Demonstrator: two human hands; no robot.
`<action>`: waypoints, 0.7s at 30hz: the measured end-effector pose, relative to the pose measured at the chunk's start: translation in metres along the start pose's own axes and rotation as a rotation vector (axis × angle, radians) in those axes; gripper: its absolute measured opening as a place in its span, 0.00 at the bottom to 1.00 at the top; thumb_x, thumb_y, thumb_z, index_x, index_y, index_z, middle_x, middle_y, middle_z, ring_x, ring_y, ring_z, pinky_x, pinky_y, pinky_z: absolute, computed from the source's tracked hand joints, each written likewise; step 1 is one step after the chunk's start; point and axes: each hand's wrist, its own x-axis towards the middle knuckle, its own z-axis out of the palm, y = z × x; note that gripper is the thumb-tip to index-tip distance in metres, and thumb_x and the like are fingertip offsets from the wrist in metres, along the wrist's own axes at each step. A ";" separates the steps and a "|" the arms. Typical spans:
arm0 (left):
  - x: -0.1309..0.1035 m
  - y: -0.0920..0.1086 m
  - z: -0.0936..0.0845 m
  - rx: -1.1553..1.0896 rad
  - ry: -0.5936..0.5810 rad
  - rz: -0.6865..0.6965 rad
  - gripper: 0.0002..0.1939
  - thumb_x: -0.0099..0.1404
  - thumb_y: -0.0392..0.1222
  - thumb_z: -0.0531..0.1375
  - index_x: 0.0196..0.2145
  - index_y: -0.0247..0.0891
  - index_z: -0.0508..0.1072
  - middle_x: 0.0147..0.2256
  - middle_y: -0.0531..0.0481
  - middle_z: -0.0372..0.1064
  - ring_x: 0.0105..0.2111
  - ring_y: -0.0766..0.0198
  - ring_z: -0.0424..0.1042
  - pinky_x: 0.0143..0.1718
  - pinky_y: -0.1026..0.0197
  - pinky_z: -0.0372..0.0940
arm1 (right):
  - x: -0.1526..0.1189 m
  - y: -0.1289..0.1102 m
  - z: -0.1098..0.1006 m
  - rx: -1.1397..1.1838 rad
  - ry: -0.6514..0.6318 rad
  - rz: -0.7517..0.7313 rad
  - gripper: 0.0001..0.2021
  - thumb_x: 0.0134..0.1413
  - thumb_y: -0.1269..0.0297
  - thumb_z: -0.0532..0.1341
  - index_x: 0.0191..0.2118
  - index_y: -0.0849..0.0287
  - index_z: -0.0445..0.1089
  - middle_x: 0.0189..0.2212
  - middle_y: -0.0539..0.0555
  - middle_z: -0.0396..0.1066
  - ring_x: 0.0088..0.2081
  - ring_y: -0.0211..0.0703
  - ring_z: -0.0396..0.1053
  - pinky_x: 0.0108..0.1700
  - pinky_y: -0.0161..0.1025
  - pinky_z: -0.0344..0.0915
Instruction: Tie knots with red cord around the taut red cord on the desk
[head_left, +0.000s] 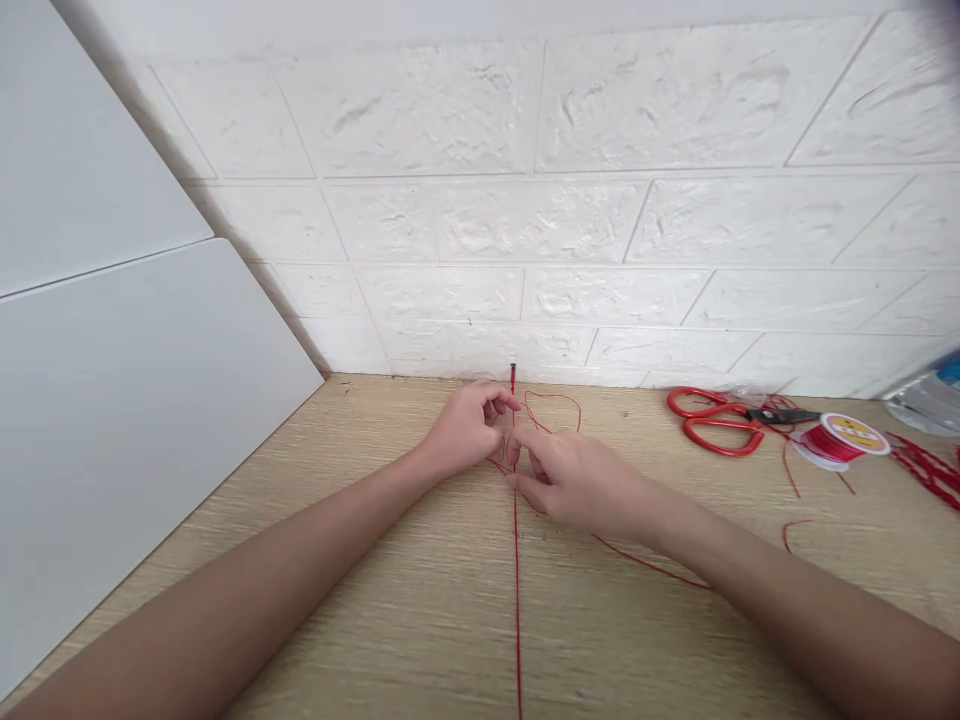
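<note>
A red cord (517, 590) runs from a small dark nail (513, 367) at the wall's foot down toward the front edge of the view. My left hand (471, 425) is on the cord's left side, fingers curled close to it just below the nail. My right hand (566, 475) is on the right, its thumb and index finger pinched at the cord. Thin red thread loops around and between the fingers, with one loop (579, 410) lying behind my right hand. Another strand (649, 566) trails under my right forearm.
Red-handled scissors (724, 435) lie at the right, beside a spool of red thread (844, 440). Braided red cords (926, 470) and a clear plastic object (926, 400) are at the far right. White panels (150, 400) stand at the left, a white brick-pattern wall (480, 220) behind.
</note>
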 end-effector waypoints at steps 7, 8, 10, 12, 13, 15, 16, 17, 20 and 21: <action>0.002 0.003 -0.003 -0.028 0.130 -0.065 0.17 0.46 0.28 0.53 0.30 0.36 0.78 0.29 0.51 0.70 0.28 0.66 0.63 0.30 0.63 0.59 | -0.002 0.010 -0.008 0.070 -0.110 -0.045 0.04 0.57 0.65 0.59 0.38 0.55 0.63 0.31 0.49 0.70 0.30 0.39 0.64 0.30 0.36 0.51; 0.002 0.004 -0.004 -0.041 0.128 -0.065 0.14 0.47 0.29 0.54 0.29 0.36 0.77 0.29 0.52 0.70 0.27 0.67 0.62 0.29 0.63 0.58 | -0.002 0.012 -0.007 0.066 -0.121 -0.047 0.04 0.57 0.65 0.59 0.37 0.55 0.63 0.31 0.49 0.70 0.30 0.39 0.63 0.29 0.36 0.51; 0.001 0.008 -0.005 -0.060 0.090 -0.045 0.09 0.49 0.31 0.56 0.26 0.36 0.76 0.28 0.52 0.69 0.26 0.68 0.61 0.28 0.63 0.57 | -0.002 0.015 -0.006 0.049 -0.130 -0.038 0.03 0.57 0.65 0.58 0.35 0.55 0.63 0.29 0.48 0.70 0.28 0.38 0.62 0.29 0.36 0.51; 0.001 0.009 -0.006 -0.068 0.022 -0.025 0.07 0.51 0.32 0.57 0.25 0.36 0.75 0.27 0.53 0.68 0.25 0.68 0.60 0.28 0.64 0.56 | -0.001 0.017 -0.004 0.034 -0.124 -0.031 0.02 0.58 0.66 0.57 0.34 0.56 0.63 0.28 0.48 0.69 0.27 0.38 0.61 0.28 0.37 0.50; 0.000 0.010 -0.007 -0.069 -0.018 -0.028 0.06 0.51 0.32 0.57 0.25 0.36 0.75 0.27 0.53 0.68 0.25 0.69 0.60 0.27 0.64 0.56 | 0.000 0.018 -0.003 0.032 -0.118 -0.028 0.02 0.58 0.66 0.57 0.34 0.56 0.63 0.27 0.48 0.69 0.27 0.38 0.61 0.28 0.37 0.50; 0.000 0.009 -0.009 -0.058 -0.096 -0.042 0.05 0.51 0.32 0.58 0.25 0.35 0.75 0.26 0.53 0.68 0.24 0.69 0.61 0.26 0.64 0.55 | 0.001 0.018 -0.002 0.037 -0.116 -0.022 0.02 0.57 0.67 0.57 0.33 0.56 0.63 0.27 0.48 0.69 0.26 0.37 0.61 0.28 0.37 0.49; 0.000 0.008 -0.010 -0.052 -0.135 -0.045 0.05 0.51 0.32 0.59 0.25 0.35 0.75 0.26 0.53 0.68 0.24 0.69 0.61 0.26 0.64 0.55 | 0.001 0.019 -0.002 0.042 -0.119 -0.020 0.03 0.57 0.67 0.58 0.32 0.56 0.63 0.26 0.48 0.68 0.26 0.37 0.60 0.27 0.37 0.49; 0.000 0.008 -0.012 -0.046 -0.177 -0.043 0.05 0.52 0.32 0.59 0.26 0.35 0.76 0.25 0.53 0.68 0.24 0.68 0.61 0.26 0.64 0.56 | 0.001 0.019 -0.002 0.049 -0.125 -0.022 0.03 0.57 0.67 0.58 0.32 0.56 0.63 0.26 0.47 0.68 0.26 0.36 0.60 0.27 0.36 0.49; 0.002 0.004 -0.018 -0.050 -0.319 -0.012 0.04 0.54 0.34 0.61 0.28 0.36 0.76 0.25 0.53 0.69 0.25 0.68 0.63 0.26 0.65 0.56 | 0.003 0.020 -0.002 0.058 -0.140 -0.031 0.04 0.57 0.67 0.58 0.31 0.56 0.63 0.24 0.46 0.67 0.25 0.35 0.59 0.27 0.36 0.49; 0.003 0.003 -0.020 -0.059 -0.364 -0.006 0.03 0.55 0.35 0.62 0.29 0.36 0.76 0.26 0.53 0.69 0.26 0.68 0.64 0.26 0.65 0.57 | 0.003 0.021 -0.002 0.059 -0.142 -0.033 0.04 0.57 0.67 0.58 0.31 0.56 0.63 0.24 0.46 0.67 0.25 0.35 0.59 0.26 0.36 0.49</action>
